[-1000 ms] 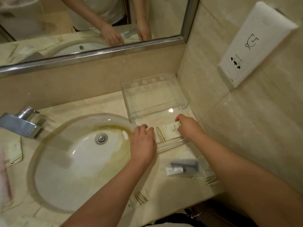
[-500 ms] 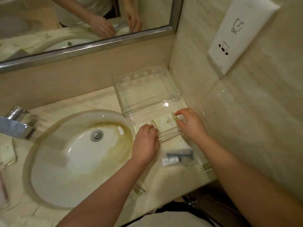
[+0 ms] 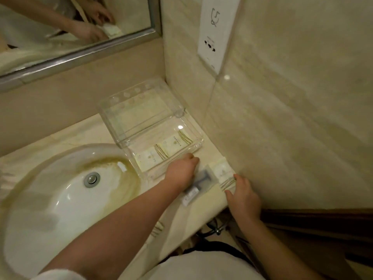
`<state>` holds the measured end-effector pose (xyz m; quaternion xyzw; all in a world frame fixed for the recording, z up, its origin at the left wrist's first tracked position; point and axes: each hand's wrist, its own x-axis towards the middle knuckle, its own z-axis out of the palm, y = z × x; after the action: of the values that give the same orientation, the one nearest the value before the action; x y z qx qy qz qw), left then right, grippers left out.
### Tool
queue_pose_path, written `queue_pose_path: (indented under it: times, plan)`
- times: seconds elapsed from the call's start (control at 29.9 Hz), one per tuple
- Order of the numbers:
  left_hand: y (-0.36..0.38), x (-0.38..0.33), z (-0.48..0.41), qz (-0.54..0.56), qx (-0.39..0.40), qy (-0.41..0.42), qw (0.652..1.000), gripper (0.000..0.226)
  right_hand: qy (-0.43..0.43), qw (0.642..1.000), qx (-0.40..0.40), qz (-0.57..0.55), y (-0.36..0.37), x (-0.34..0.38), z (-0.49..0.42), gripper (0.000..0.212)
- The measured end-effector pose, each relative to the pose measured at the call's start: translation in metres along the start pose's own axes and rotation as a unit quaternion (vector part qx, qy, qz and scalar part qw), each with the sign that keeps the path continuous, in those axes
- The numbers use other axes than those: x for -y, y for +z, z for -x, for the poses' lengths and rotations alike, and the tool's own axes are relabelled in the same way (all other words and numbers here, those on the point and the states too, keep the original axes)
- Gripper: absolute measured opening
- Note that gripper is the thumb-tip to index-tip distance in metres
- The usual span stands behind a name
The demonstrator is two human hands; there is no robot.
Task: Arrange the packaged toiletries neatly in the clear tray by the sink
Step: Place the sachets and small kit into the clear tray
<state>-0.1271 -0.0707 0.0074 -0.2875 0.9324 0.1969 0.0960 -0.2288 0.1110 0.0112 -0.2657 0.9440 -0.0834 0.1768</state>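
Inside clear tray (image 3: 202, 142), two sachets (image 3: 149, 158) end to end, long axes along its near rim, striped ends toward wall (image 3: 282, 118). On counter (image 3: 203, 205) just beside tray, razor packet (image 3: 204, 180) and third sachet (image 3: 222, 170), striped end at counter's edge. Left hand (image 3: 181, 173) curled at tray's rim, grip unclear. Right hand (image 3: 244, 199) with thumb and forefinger straddling that striped end, pinch uncertain.

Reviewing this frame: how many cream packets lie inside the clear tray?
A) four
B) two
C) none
B: one cream packet and a second cream packet lie side by side on the floor of the clear tray.
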Motion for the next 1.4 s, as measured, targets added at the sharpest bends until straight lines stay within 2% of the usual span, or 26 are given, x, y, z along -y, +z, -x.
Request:
queue_pose_path:
  times: [0.17,0.3,0.43,0.53,0.63,0.73,0.8,0.9,1.0,1.1,1.24,1.4]
  plan:
    - [-0.005,-0.005,-0.003,-0.019,0.023,-0.02,0.999,0.049,0.004,1.0,-0.002,-0.007,0.005,0.004,-0.001,0.058]
    - [-0.011,-0.005,-0.001,0.029,-0.012,-0.051,0.998,0.027,0.01,1.0,-0.006,0.021,0.007,0.013,-0.005,0.06]
    - [-0.025,0.002,0.007,0.152,-0.075,-0.107,0.98,0.008,0.021,1.0,-0.007,0.007,0.009,0.02,-0.012,0.054]
    - [-0.04,0.014,0.017,0.263,-0.088,-0.169,0.946,0.01,0.034,0.999,0.01,-0.022,0.011,0.02,-0.019,0.044]
    - [-0.051,0.032,0.027,0.388,-0.083,-0.235,0.887,0.016,0.044,0.994,-0.007,-0.103,0.011,0.02,-0.021,0.031]
    - [-0.06,0.045,0.039,0.483,-0.093,-0.261,0.831,0.028,0.05,0.972,-0.025,-0.229,0.003,0.029,-0.02,0.02]
    - [-0.068,0.05,0.047,0.519,-0.094,-0.265,0.807,0.035,0.053,0.944,-0.02,-0.326,-0.007,0.042,-0.02,0.015]
    - [-0.077,0.058,0.059,0.536,-0.086,-0.267,0.796,0.038,0.042,0.899,-0.019,-0.435,-0.028,0.065,-0.019,0.009]
    - [-0.079,0.071,0.07,0.54,-0.099,-0.282,0.787,0.034,0.005,0.865,0.016,-0.502,-0.048,0.086,-0.016,0.017]
    - [-0.078,0.082,0.078,0.561,-0.128,-0.315,0.754,0.025,-0.019,0.841,0.056,-0.538,-0.053,0.101,-0.018,0.015]
    - [-0.077,0.089,0.076,0.577,-0.168,-0.351,0.718,0.029,-0.005,0.839,0.066,-0.54,-0.048,0.114,-0.032,0.014]
    - [-0.076,0.091,0.052,0.541,-0.189,-0.382,0.726,0.06,0.044,0.85,0.086,-0.517,-0.035,0.134,-0.06,0.02]
